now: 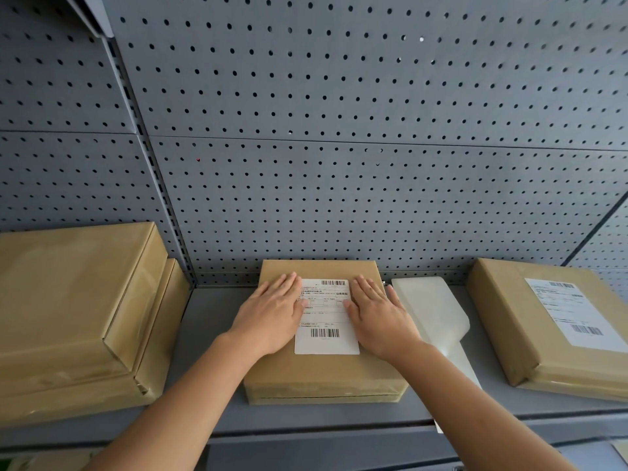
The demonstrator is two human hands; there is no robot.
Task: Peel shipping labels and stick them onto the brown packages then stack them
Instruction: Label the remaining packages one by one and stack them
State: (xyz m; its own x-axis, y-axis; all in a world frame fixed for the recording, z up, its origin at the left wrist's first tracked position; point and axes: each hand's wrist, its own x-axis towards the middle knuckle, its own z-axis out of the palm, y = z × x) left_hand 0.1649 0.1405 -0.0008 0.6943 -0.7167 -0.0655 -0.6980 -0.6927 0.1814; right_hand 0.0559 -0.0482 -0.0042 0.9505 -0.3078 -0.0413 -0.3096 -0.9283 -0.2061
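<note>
a: a white shipping label (325, 316) lies flat on top of a brown package (323, 365) at the middle of a grey shelf (204, 334), barcodes at its top and bottom edges.

b: and the hands?

a: both lie flat and spread, palms down. the left hand (272, 314) covers the label's left edge, the right hand (379, 317) its right edge. they sit apart, with the printed middle bare between them; neither grips anything.

b: how does the package look to handle?

a: by its square edges and flat top it seems a stiff, boxy parcel wrapped in smooth brown paper with glossy tape at the seams, so probably a little slick. its weight cannot be read. a hold at the two short sides, one hand each, looks safest; the label is thin paper and likely creases if dragged.

b: what lies around it?

a: just right of it, a pale backing sheet (431, 314) lies on the shelf. farther right sits a labelled package (550, 328). to the left, well apart, stands a stack of unlabelled packages (78, 314). grey pegboard (339, 130) rises behind everything.
</note>
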